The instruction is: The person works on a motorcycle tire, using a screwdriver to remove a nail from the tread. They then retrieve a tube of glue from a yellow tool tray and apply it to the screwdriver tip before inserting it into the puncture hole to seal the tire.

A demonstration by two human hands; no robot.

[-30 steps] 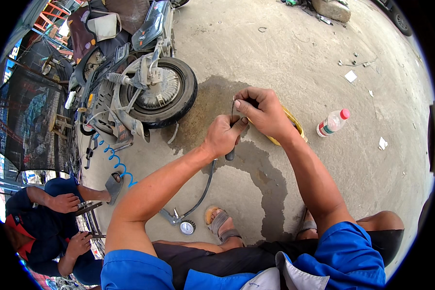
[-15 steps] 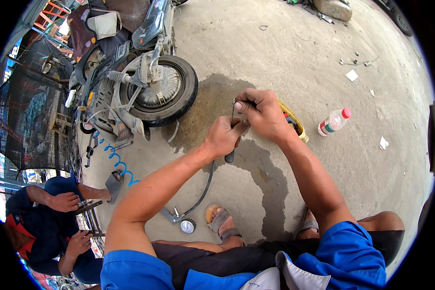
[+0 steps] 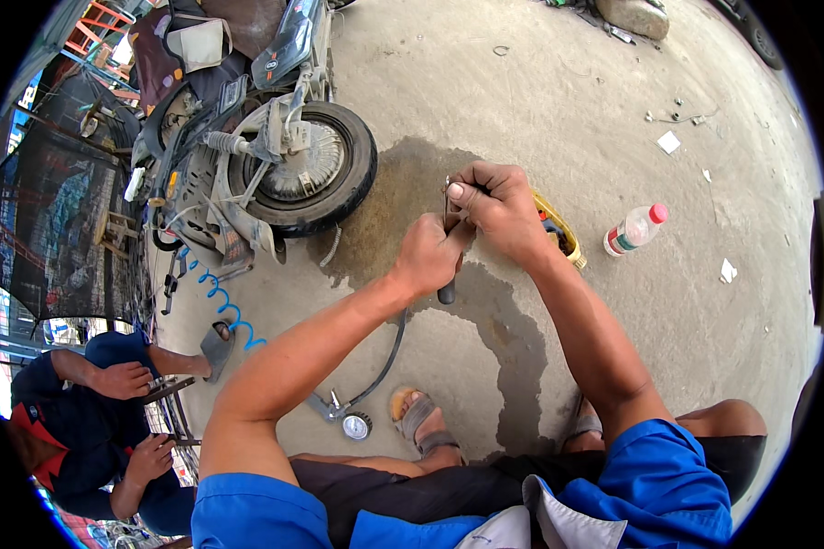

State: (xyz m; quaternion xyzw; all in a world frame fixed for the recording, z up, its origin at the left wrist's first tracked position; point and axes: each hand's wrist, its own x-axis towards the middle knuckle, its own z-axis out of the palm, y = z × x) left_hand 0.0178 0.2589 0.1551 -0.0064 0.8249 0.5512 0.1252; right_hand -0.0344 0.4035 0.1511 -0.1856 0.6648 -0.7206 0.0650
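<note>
My left hand [image 3: 425,253] is closed round a slim tool with a black handle [image 3: 446,292] that pokes out below the fist. The tool's thin metal shaft [image 3: 447,209] rises above that fist, toward my right hand [image 3: 502,209]. My right thumb and fingers are pinched together at the upper end of the shaft. Whether they also grip some small piece there is too small to tell. To the left of my hands, a scooter lies on its side, its wheel with a black tyre [image 3: 357,188] facing me.
Right of my hands are a cut-open yellow container [image 3: 572,245] with small items and a clear red-capped bottle [image 3: 634,231]. Below lie a round pressure gauge [image 3: 356,425] with a black hose [image 3: 394,352] and a blue coiled hose [image 3: 218,293]. Another person [image 3: 92,412] sits at the left. Wet patches [image 3: 513,339] mark the ground.
Both hands have shifted slightly, the tool's handle moving a little right and up. My right fingertips stay at the shaft's upper end. The scooter and the things on the ground look unmoved.
</note>
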